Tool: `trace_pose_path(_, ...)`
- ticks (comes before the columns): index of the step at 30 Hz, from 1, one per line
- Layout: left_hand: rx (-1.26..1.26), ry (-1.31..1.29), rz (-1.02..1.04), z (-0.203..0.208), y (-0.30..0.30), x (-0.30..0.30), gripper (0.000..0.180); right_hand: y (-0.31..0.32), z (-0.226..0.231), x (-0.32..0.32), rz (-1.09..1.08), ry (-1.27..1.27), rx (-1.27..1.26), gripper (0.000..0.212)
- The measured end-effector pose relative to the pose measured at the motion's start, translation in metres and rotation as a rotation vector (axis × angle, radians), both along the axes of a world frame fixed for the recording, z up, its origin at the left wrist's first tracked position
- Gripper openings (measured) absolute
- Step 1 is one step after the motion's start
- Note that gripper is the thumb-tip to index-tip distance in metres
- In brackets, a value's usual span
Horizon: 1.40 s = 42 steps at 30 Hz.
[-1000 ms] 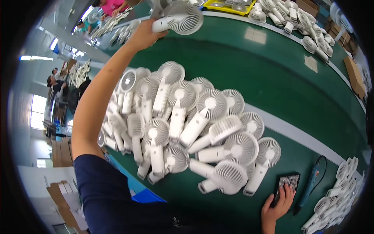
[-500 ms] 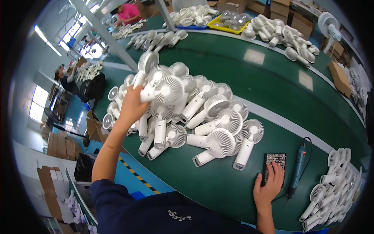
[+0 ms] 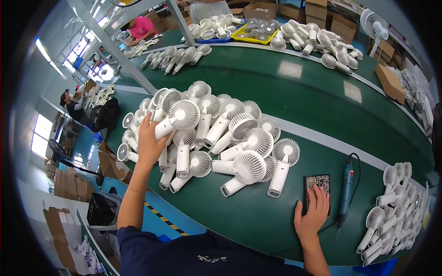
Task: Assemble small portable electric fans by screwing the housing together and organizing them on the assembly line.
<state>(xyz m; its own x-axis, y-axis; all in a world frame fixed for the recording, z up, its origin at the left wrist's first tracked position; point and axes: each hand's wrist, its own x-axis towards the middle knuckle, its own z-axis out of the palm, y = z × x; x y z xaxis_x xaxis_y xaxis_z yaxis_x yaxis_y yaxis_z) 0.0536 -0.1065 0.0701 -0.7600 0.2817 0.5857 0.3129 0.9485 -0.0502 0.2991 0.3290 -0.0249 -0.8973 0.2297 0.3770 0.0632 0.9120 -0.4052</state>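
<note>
My left hand (image 3: 151, 140) is closed around the handle of a white handheld fan (image 3: 183, 115) at the left side of a large heap of similar fans (image 3: 248, 168). Its round grille faces up, and other fans lie against it. My right hand (image 3: 313, 214) lies with fingers stretched over the near part of a small black tray (image 3: 316, 181) holding many tiny metallic pieces, probably screws. Just right of that tray lies a blue-grey electric screwdriver (image 3: 345, 193), its bit pointing toward me and a dark cord attached.
More white fans (image 3: 396, 207) stand packed at the right edge of the green table (image 3: 221, 214). Across the green belt (image 3: 258, 69) lie further fans (image 3: 317, 39) and a yellow tray (image 3: 239, 34) of clear covers. A metal post (image 3: 124, 60) rises at the left. Other people work farther off.
My left hand has lowered with the fan, bringing it down onto the heap's left side. My right hand stays at the small tray. The whole view has shifted slightly.
</note>
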Motion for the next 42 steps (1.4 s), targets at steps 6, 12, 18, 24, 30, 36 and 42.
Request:
trace_pose_path(6, 0.224, -0.382, 0.183, 0.014, 0.071, 0.033, 0.04, 0.002, -0.002, 0.0, -0.037, -0.012, 0.018, 0.042)
trace_pose_path(12, 0.181, -0.4, 0.122, -0.003, 0.084, 0.039, 0.045, -0.001, 0.001, -0.001, -0.018, -0.017, 0.011, 0.042)
trace_pose_path(18, 0.148, -0.296, 0.004, -0.026, 0.093, 0.039, 0.05, -0.001, -0.001, 0.0, -0.039, -0.016, 0.025, 0.039)
trace_pose_path(24, 0.123, -0.239, -0.068, -0.018, 0.094, 0.038, 0.061, -0.003, 0.0, -0.002, -0.041, -0.052, 0.042, 0.041)
trace_pose_path(30, 0.396, -0.25, -0.191, 0.015, 0.083, -0.011, 0.05, 0.0, -0.003, -0.001, -0.064, -0.07, 0.06, 0.037)
trace_pose_path(36, 0.31, -0.449, -0.087, 0.035, 0.015, -0.21, 0.051, 0.002, -0.003, 0.0, -0.072, -0.099, 0.106, 0.036)
trace_pose_path(42, 0.041, -0.683, 0.036, -0.025, -0.072, -0.363, 0.081, -0.006, 0.015, -0.012, -0.049, -0.04, 0.105, 0.034)
